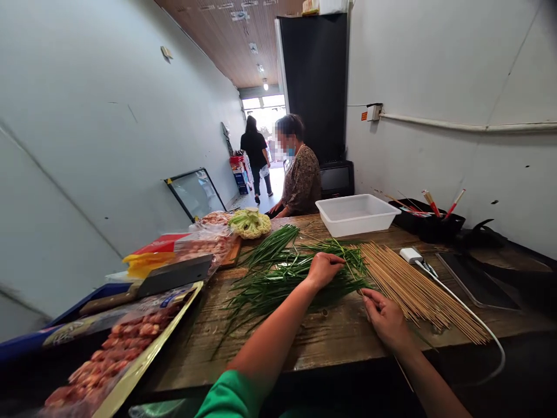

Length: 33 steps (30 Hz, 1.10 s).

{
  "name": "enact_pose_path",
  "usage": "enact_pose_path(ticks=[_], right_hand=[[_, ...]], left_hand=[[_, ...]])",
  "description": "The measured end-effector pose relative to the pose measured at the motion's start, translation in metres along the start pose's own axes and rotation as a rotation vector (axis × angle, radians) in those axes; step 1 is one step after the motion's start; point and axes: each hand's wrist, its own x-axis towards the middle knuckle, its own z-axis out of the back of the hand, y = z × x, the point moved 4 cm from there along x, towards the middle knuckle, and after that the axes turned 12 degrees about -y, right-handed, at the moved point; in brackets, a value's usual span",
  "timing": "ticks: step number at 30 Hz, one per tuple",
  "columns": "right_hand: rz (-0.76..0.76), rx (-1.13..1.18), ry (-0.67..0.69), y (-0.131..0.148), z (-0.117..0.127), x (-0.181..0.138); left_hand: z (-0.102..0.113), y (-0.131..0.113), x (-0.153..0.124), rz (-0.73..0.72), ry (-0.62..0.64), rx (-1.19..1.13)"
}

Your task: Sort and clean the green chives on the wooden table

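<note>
A loose heap of green garlic chives (287, 284) spreads over the middle of the wooden table (191, 360). My left hand (324, 270) lies over the heap, its thumb and fingers pinched on chives at the right end. Lower and to the right, my right hand (385, 318) grips a thin bamboo skewer (404, 373). The skewer's lower part runs down past my right wrist, and its upper end points toward the left fingertips. Whether the tip has gone through a chive is too small to tell. Many loose skewers (418, 284) lie side by side beyond my right hand.
Left stand a tray of raw meat skewers (126, 348), a cleaver (174, 276), bagged meat (202, 247) and a cauliflower (250, 223). A white plastic tub (359, 215), a charger (411, 255) with cable and a tablet (476, 278) are right. One person (302, 174) sits opposite; another (255, 154) walks away.
</note>
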Motion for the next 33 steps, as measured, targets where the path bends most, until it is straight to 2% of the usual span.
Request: enact_pose_path(ticks=[2,6,7,9,12,14,19,28,33], right_hand=[[-0.016,0.031,-0.015,-0.003,-0.001,0.001],[-0.058,0.069,-0.049,-0.009,-0.001,0.002],[-0.059,0.067,-0.055,-0.009,-0.001,0.002],[-0.049,0.064,-0.076,-0.005,0.000,0.002],[-0.040,0.050,-0.084,0.003,0.002,0.000],[-0.029,0.042,-0.085,0.008,0.003,-0.001],[-0.009,0.035,-0.093,0.012,0.005,-0.003],[-0.011,0.028,-0.072,0.013,0.004,-0.003],[-0.016,0.048,-0.059,0.009,0.003,-0.002]], left_hand=[[-0.003,-0.006,-0.005,-0.079,0.121,0.022],[-0.004,-0.024,-0.017,-0.327,0.441,0.081],[-0.002,-0.027,-0.018,-0.368,0.471,0.101],[0.005,-0.028,-0.015,-0.371,0.405,0.169],[0.016,-0.021,-0.005,-0.286,0.171,0.364],[0.018,-0.013,-0.002,-0.281,0.123,0.466],[0.013,0.000,0.000,-0.290,0.140,0.498],[0.016,-0.012,-0.006,-0.370,0.153,0.629],[0.014,-0.007,-0.006,-0.280,0.203,0.678]])
